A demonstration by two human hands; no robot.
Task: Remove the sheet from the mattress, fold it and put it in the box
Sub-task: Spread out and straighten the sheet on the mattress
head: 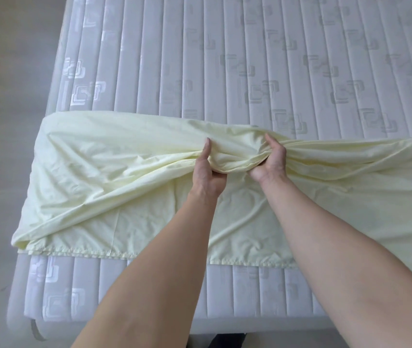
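A pale yellow sheet (104, 177) lies across the near part of the white quilted mattress (225, 59) as a long folded band that runs from the left edge out past the right side of the view. Its hemmed edge lies toward me. My left hand (208, 172) grips a bunched fold of the sheet near the middle, thumb on top. My right hand (271, 159) grips the same bunch just to the right, fingers curled under the cloth. The fabric between the two hands is gathered and lifted a little. No box is in view.
The mattress's left edge (59, 79) drops to a grey floor (6, 84). The near edge of the mattress (124, 320) runs along the bottom, with its rounded corner at the lower left. Bare quilted mattress stretches away beyond the sheet.
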